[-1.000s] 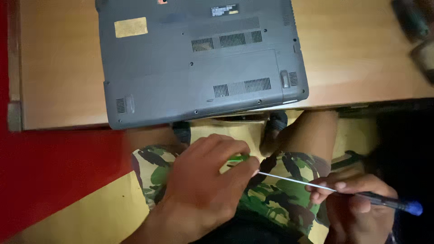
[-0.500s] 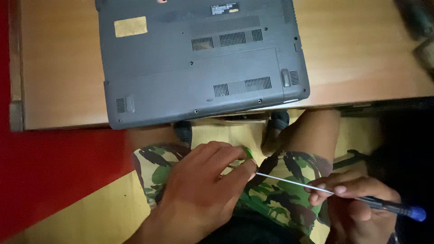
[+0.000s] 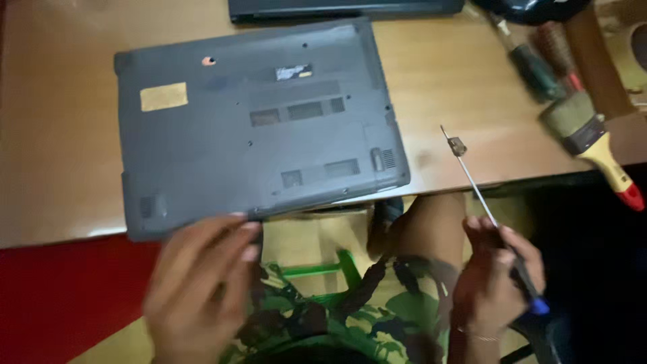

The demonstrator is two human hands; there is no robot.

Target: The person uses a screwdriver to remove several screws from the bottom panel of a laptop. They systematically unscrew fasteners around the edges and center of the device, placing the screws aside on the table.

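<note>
While the left hand (image 3: 199, 286), blurred with fingers spread, touches the matte grey upturned laptop (image 3: 259, 121) at its 6 o'clock edge, the right hand (image 3: 495, 283) grips a slim steel-shafted screwdriver (image 3: 482, 199) pointing toward 11 o'clock over the wooden table (image 3: 465, 81).

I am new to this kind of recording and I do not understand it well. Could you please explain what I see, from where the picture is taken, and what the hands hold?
There is no machine here: a person works with two bare hands, and a camera on the head looks down, so you also see the camouflage shorts. A grey laptop lies bottom side up on a wooden table. The left hand, blurred, touches the laptop's front edge. The right hand holds a thin screwdriver with a blue-ended handle, its tip pointing up over the table. At the right lie a paintbrush and another screwdriver.
</note>
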